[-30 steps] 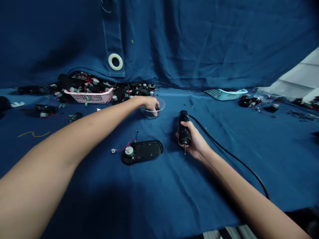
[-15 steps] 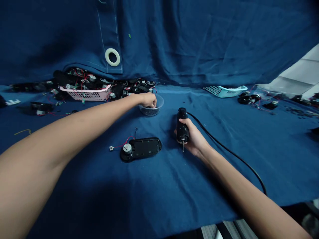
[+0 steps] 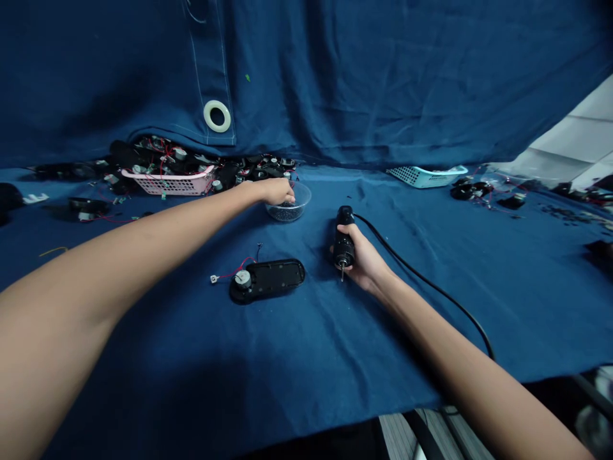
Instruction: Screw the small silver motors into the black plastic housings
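Observation:
My left hand point(image 3: 280, 191) reaches over the rim of a clear plastic bowl point(image 3: 299, 203), its fingers pinched together inside. Small dark bits lie in the bowl; whatever the fingertips grip is too small to make out. Wrapped round a black electric screwdriver point(image 3: 344, 237) is my right hand point(image 3: 363, 255), with the bit pointing down toward me. Between my forearms a black oblong plastic housing point(image 3: 275, 278) lies on the cloth. A round silver motor point(image 3: 242, 279) sits at its left end, and red and black wires lead to a small white connector point(image 3: 213, 279).
A pink basket point(image 3: 175, 185) heaped with black parts and wires stands at the back left. Toward the back right are a light-blue basket point(image 3: 426, 178) and loose wired parts point(image 3: 474, 190). The screwdriver's black cable point(image 3: 431, 289) runs right, under my forearm. Blue cloth hangs behind.
The whole view has shifted slightly. My left hand stays at the bowl, its fingers a little nearer the left rim. The screwdriver remains in my right hand, and the housing lies as before.

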